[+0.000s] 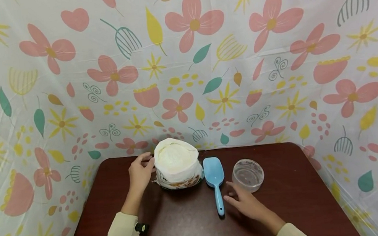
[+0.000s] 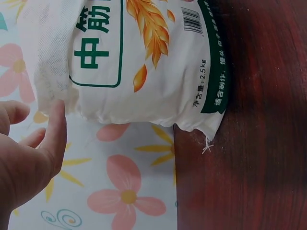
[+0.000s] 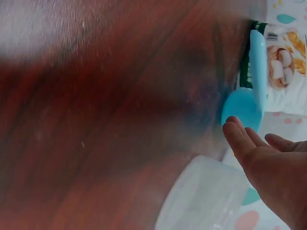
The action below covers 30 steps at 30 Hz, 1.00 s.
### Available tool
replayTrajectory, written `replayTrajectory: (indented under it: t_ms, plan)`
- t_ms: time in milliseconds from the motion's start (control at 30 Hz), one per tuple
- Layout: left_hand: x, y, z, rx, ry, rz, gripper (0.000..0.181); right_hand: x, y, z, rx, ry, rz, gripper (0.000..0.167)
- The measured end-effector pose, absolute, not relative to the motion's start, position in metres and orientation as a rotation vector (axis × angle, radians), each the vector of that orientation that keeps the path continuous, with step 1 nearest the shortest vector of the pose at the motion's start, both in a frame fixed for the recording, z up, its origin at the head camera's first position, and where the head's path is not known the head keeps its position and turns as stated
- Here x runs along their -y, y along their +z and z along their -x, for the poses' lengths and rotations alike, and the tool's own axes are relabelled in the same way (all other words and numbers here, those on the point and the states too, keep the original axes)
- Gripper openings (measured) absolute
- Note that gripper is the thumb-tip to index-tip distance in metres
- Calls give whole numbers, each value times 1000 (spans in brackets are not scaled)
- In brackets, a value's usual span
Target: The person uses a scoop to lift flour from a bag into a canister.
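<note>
An open bag of flour (image 1: 176,165) with a folded-down rim stands near the table's back edge. Beside its left side is my left hand (image 1: 141,173), fingers loosely bent; in the left wrist view one fingertip meets the bag's white rim (image 2: 53,76), though I cannot tell if it presses. A light blue scoop (image 1: 214,173) lies right of the bag, handle towards me. My right hand (image 1: 248,204) hovers between the scoop handle and a clear round plastic container (image 1: 248,175), holding nothing. From the right wrist, its fingers (image 3: 240,139) look relaxed and extended.
The dark brown table (image 1: 190,225) has rounded back corners. A floral sheet (image 1: 184,76) hangs right behind it and along both sides. A black band with a small device (image 1: 141,228) sits on the left wrist.
</note>
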<state>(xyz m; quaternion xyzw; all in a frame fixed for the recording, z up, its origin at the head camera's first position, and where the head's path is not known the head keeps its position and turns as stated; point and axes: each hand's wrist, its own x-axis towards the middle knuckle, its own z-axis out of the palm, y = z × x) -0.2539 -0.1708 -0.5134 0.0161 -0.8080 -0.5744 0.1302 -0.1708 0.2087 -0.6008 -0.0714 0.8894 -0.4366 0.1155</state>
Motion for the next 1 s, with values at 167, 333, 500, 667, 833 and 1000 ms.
replayTrajectory:
  t_ms: [167, 333, 500, 667, 833, 1000]
  plan:
    - [167, -512, 257, 2376, -1679, -67, 32, -201, -610, 171, -2558, -1374, 163, 68]
    - [166, -511, 258, 2409, -1670, -98, 32, -192, -619, 172, -2549, -1415, 76, 70]
    - [165, -511, 257, 2414, -1668, -102, 32, -185, -623, 174, -2611, -1388, 19, 74]
    - [165, -511, 257, 2408, -1668, -105, 31, -176, -626, 175, -2661, -1334, -6, 76]
    - [165, -511, 259, 2410, -1672, -100, 30, -169, -626, 176, -2714, -1268, -6, 77]
    - [164, -511, 258, 2420, -1668, -109, 28, -166, -624, 177, -2746, -1199, -4, 76]
